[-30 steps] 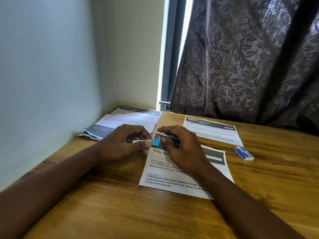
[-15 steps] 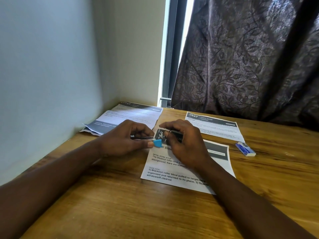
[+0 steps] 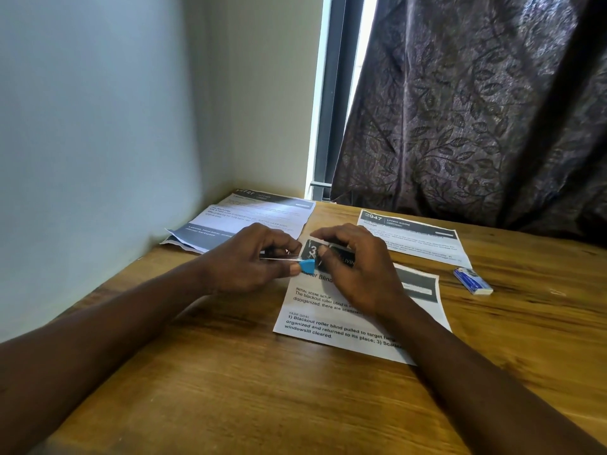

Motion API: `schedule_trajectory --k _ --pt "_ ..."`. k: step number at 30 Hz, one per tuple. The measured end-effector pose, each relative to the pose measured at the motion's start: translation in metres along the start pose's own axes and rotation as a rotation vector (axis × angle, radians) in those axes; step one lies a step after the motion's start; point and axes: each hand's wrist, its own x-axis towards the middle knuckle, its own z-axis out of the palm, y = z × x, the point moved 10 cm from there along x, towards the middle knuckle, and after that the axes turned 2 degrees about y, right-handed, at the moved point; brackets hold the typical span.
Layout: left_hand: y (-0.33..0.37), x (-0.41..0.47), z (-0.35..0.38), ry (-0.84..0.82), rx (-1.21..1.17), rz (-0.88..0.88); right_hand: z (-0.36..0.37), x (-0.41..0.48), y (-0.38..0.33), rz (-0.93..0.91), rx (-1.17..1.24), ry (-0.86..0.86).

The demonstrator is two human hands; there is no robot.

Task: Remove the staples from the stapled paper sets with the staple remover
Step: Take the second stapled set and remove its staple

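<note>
A printed paper set (image 3: 331, 326) headed "Roller Blind" lies on the wooden table (image 3: 230, 389) in front of me. My left hand (image 3: 249, 261) pinches a thin metal staple remover with a blue tip (image 3: 308, 266), and the tip rests at the sheet's top left corner. My right hand (image 3: 358, 267) presses down on the dark header of the same sheet, fingertips next to the blue tip. The staple itself is hidden by my fingers.
A second paper set (image 3: 410, 238) lies at the back right. Another, partly folded paper set (image 3: 243, 221) sits at the back left against the wall. A small blue and white box (image 3: 473, 281) lies to the right. A dark curtain (image 3: 476, 110) hangs behind the table.
Both hands stay at the sheet's top left corner. The blue tip has shifted slightly right and further onto the dark header; the right fingers have curled a little closer to it.
</note>
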Motion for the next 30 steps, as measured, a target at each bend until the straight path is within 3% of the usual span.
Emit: schedule_trajectory --k 7,10,17,19,22,27,30 --pt "-0.002 -0.004 -0.017 0.115 0.014 0.013 -0.003 0.002 0.002 -0.003 0.01 0.02" --pt "-0.009 -0.008 -0.038 0.244 0.012 -0.013 -0.005 0.002 0.005 0.021 0.035 0.042" --pt "-0.012 -0.015 -0.034 0.23 0.382 -0.122 -0.013 0.003 0.007 0.006 0.061 0.104" --pt "-0.002 -0.018 -0.039 0.308 0.449 -0.104 -0.014 0.004 0.005 -0.008 0.06 0.126" --pt "0.012 -0.023 -0.04 0.371 0.348 -0.065 -0.019 0.004 -0.002 -0.047 0.039 0.163" --pt "0.031 -0.017 -0.009 0.157 0.042 -0.015 -0.042 0.004 -0.011 -0.097 0.011 0.292" --pt "0.039 -0.01 -0.012 0.243 -0.103 -0.028 -0.067 0.003 -0.017 -0.147 -0.132 0.367"
